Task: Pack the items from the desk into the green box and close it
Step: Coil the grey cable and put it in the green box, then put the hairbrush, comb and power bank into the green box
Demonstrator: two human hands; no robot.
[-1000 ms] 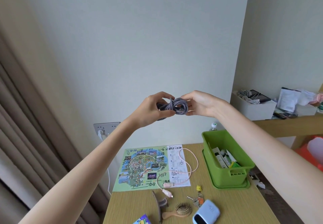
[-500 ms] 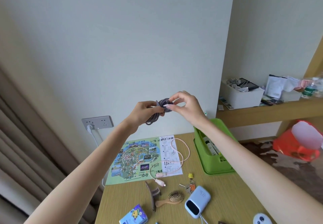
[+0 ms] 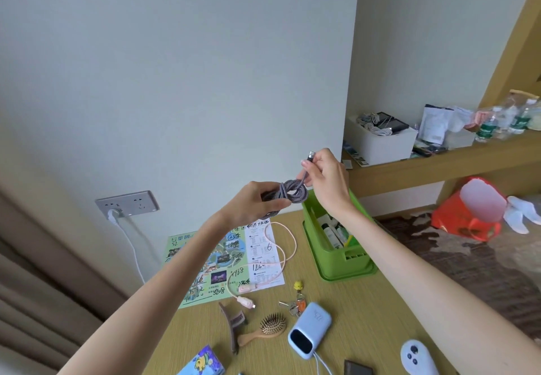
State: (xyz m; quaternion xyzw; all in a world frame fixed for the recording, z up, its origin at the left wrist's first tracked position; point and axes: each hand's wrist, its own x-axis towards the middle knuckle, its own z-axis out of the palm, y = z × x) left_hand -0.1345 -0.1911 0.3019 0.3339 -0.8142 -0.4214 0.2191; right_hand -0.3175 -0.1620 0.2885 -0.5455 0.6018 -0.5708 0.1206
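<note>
Head view: the left hand [image 3: 255, 202] grips a coiled grey braided cable [image 3: 288, 193], fingers closed around the bundle, raised in the air above the desk [image 3: 366, 310]. The right hand [image 3: 328, 178] pinches the cable's free end between thumb and fingers, just above the coil, with the metal plug [image 3: 311, 155] sticking up past the fingertips. The two hands sit close together, joined by the cable, over the back edge of the desk and just left of the green box [image 3: 339, 257].

The green box stands open at the desk's right rear, with small bottles and tubes [image 3: 332, 232] inside; whether a lid lies under it I cannot tell. Left of it lies a printed map sheet [image 3: 228, 263] with handwriting, and a pink cable [image 3: 281, 254] loops across its right part. Nearer the camera lie a brown hair clip [image 3: 232, 323], a wooden hairbrush [image 3: 268, 327], a bunch of keys [image 3: 295, 305] with a yellow charm, a light-blue power bank [image 3: 310, 329], a white remote-like device [image 3: 417, 357] and a colourful small packet [image 3: 205, 361].
</note>
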